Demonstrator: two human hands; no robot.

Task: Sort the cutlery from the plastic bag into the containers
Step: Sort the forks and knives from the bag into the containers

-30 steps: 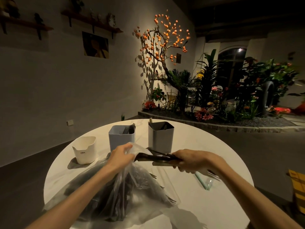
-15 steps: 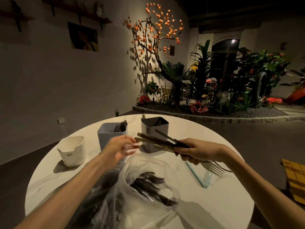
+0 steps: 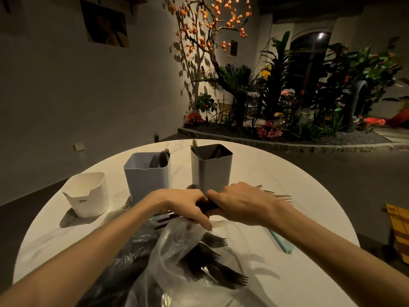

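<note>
A clear plastic bag (image 3: 168, 258) full of dark forks lies at the near side of the round white table (image 3: 298, 178). My right hand (image 3: 241, 202) grips a bundle of dark-handled forks (image 3: 204, 206), whose tines (image 3: 281, 197) stick out to the right. My left hand (image 3: 183, 203) meets it over the bag's mouth, fingers curled round the handle ends. Behind the hands stand three containers: a white cup (image 3: 87, 193), a blue-grey box (image 3: 146, 173) holding forks, and a grey box (image 3: 211, 167) holding cutlery.
A pale blue straw-like item in clear wrap (image 3: 281, 242) lies on the table to the right. Beyond the table are a planter bed with plants (image 3: 287, 103) and a wall. A yellow object (image 3: 398, 227) sits on the floor at right.
My hands have come together: the left hand moved right onto the handles of the fork bundle. The bundle has dropped lower, in front of the grey box.
</note>
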